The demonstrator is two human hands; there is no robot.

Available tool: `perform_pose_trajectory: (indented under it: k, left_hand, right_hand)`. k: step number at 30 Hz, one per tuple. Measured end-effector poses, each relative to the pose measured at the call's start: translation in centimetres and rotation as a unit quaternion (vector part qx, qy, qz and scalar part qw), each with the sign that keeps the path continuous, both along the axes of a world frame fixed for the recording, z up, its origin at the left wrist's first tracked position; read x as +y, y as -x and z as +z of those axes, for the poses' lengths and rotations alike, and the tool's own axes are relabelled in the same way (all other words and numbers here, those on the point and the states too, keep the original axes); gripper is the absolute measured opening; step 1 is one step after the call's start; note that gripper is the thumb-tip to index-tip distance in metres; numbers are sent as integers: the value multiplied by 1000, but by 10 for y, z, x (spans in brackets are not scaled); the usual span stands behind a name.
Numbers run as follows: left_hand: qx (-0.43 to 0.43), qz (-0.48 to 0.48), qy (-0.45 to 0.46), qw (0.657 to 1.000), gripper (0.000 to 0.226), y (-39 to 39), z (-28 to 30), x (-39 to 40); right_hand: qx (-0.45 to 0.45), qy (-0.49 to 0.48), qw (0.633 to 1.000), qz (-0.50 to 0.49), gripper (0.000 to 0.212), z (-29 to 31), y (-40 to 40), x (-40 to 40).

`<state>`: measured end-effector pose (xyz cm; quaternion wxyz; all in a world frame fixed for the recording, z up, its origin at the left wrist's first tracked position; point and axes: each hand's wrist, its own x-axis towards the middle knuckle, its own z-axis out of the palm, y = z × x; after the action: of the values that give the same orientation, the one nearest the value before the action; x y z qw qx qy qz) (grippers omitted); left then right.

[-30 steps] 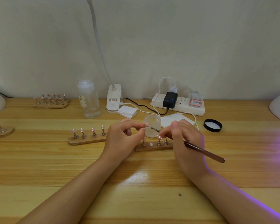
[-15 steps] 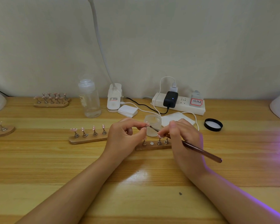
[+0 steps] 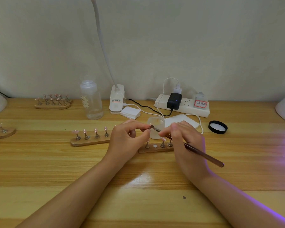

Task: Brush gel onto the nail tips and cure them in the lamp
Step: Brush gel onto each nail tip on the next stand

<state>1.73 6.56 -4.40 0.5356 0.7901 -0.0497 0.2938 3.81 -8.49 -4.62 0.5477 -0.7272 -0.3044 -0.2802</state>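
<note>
My left hand [image 3: 127,139] pinches a small nail-tip stand [image 3: 150,127] between thumb and forefinger, lifted above the table. My right hand [image 3: 183,142] holds a brown brush [image 3: 202,154] like a pen, its tip touching the held nail tip. Just behind them stands an open frosted gel jar [image 3: 156,123]. Below the hands lies a wooden holder [image 3: 155,148] with three standing tips and one vacant white spot. A second holder [image 3: 90,139] with several pink tips lies to the left.
The jar's black lid [image 3: 218,127] lies at the right. Behind are a clear bottle [image 3: 91,101], a clip lamp base [image 3: 116,100], white pads [image 3: 130,112], a power strip [image 3: 183,105] with cables, and more tip holders [image 3: 53,102]. Purple light glows at the right edge.
Both hands have stayed nearly in place. The brush tip has shifted slightly along the held nail tip, and the view has dipped a little.
</note>
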Motion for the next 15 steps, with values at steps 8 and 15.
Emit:
perform_pose_trajectory:
  k: [8,15]
  left_hand:
    - [-8,-3,-2,1000,36,2,1,0]
    - [-1,-10,2,1000,34,2,2,-1]
  right_hand:
    - [-4,-23,1000,-5,40,1,1,-3]
    - [12,7,1000,4,40,2,0,2]
